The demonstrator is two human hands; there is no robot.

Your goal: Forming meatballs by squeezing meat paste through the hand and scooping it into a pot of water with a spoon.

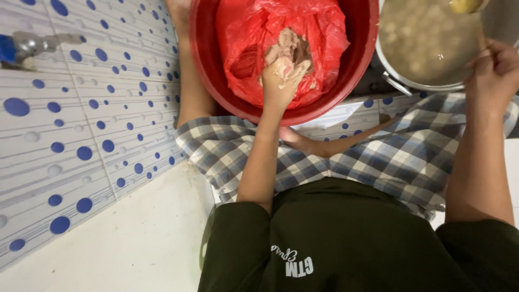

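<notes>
Left hand (282,75) inside red basin (208,70), fingers curled shut round a lump of pale brown paste (289,50) lying on the red plastic bag (324,32) lining it. Right hand (494,67) at far right, closed on a spoon (469,6) over the metal pot (403,81) of cloudy liquid

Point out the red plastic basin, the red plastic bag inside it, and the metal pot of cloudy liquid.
Red plastic basin (205,65): head view, bare left wall.
Red plastic bag (246,32): head view, crumpled upper left side.
Metal pot (397,80): head view, lower left rim.
</notes>
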